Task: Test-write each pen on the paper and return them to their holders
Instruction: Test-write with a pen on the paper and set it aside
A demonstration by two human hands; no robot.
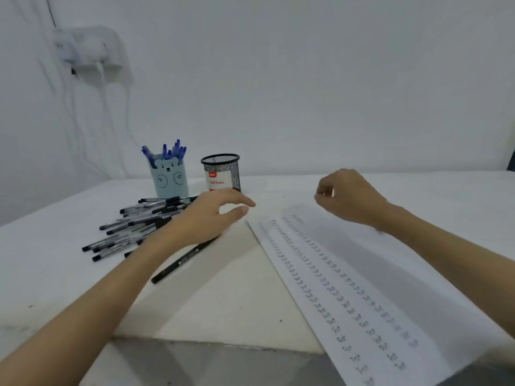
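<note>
While the left hand (207, 218) is stretched out over the white worktop (50, 274), its grip is open: the fingers are spread and nothing is held in them. A black marker (181, 263) lies on the worktop, partly hidden under this hand. To the left of the hand a heap of black pens (131, 227) is seen, loose on the worktop. Behind the heap a blue bear cup (168, 176) stands upright with blue pens (167, 151) in it, and just beside it a black mesh cup (221, 172) is placed. The right hand (348, 196) is raised above the far end of the paper (418, 288), its fingers curled inward; whether something is pinched cannot be told. Rows of small test words are written along the paper.
</note>
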